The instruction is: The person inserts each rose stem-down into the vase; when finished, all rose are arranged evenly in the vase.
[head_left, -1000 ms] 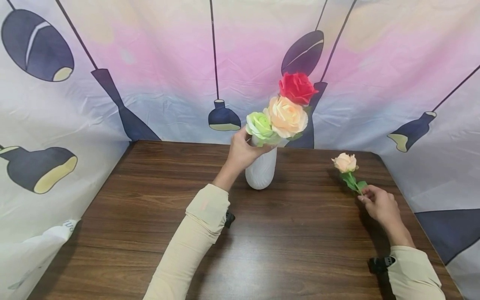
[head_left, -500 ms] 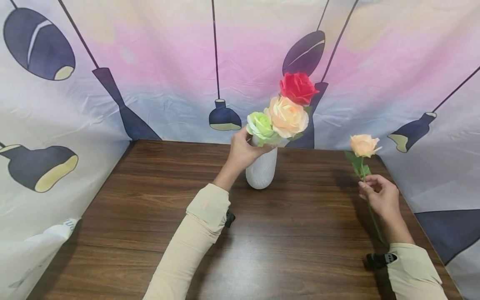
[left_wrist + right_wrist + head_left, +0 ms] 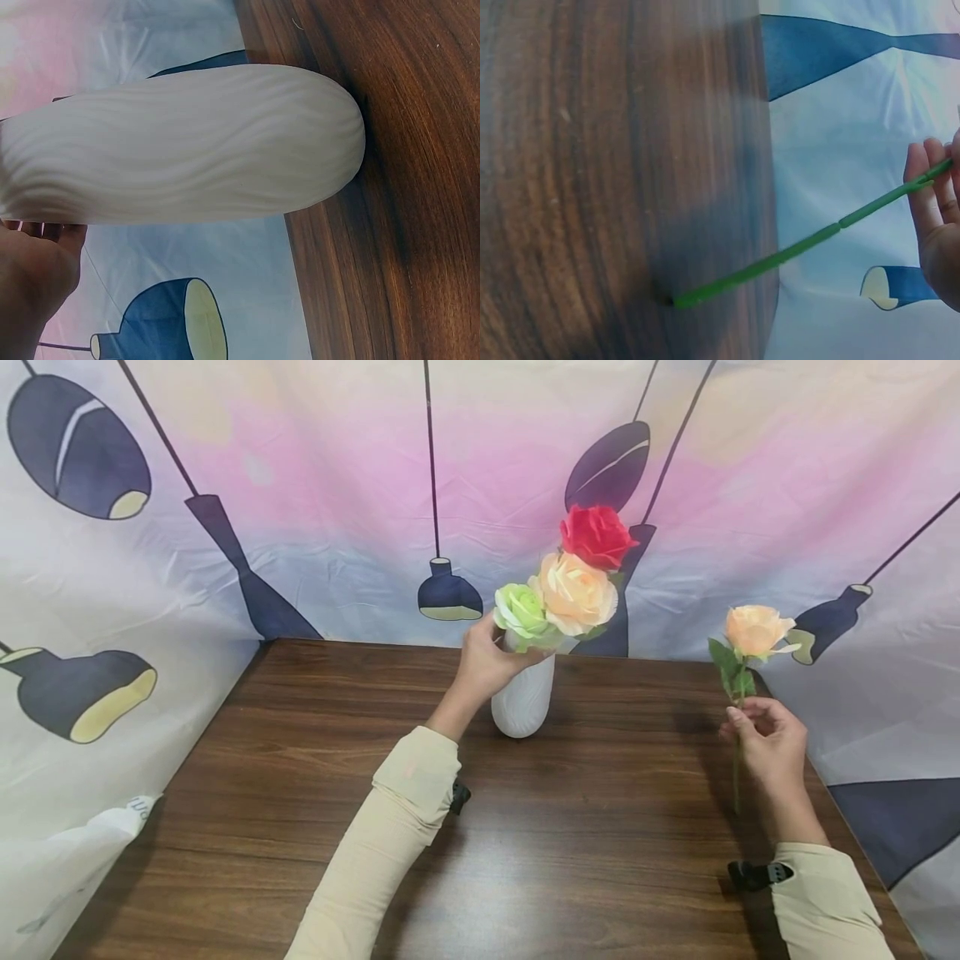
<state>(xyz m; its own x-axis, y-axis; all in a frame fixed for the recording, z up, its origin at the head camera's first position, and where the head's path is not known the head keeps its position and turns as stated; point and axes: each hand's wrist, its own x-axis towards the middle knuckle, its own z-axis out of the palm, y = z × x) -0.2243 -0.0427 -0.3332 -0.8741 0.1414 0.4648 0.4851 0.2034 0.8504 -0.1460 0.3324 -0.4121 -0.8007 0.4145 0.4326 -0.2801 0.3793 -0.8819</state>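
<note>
A white vase (image 3: 522,700) with a wavy ribbed surface (image 3: 202,142) stands upright on the table. My left hand (image 3: 486,667) grips it near its top, thumb in front; its far fingers are hidden. From the vase's mouth rise a green rose (image 3: 521,610), a large peach rose (image 3: 577,595) and a red rose (image 3: 597,537). Over at the right, my right hand (image 3: 772,739) pinches the stem of a single peach rose (image 3: 756,630) and holds it upright, bloom on top. In the right wrist view its green stem (image 3: 757,268) slants down, the lower end near or on the tabletop.
The dark wooden table (image 3: 600,835) ends at the back against a hanging cloth (image 3: 337,527) printed with lamps. More cloth borders the left and right sides. A fold of white cloth (image 3: 120,827) overlaps the table's left edge.
The single rose has swung from leaning left to upright and risen, as my right hand lifted slightly and moved a little right. My left hand and the vase have stayed put.
</note>
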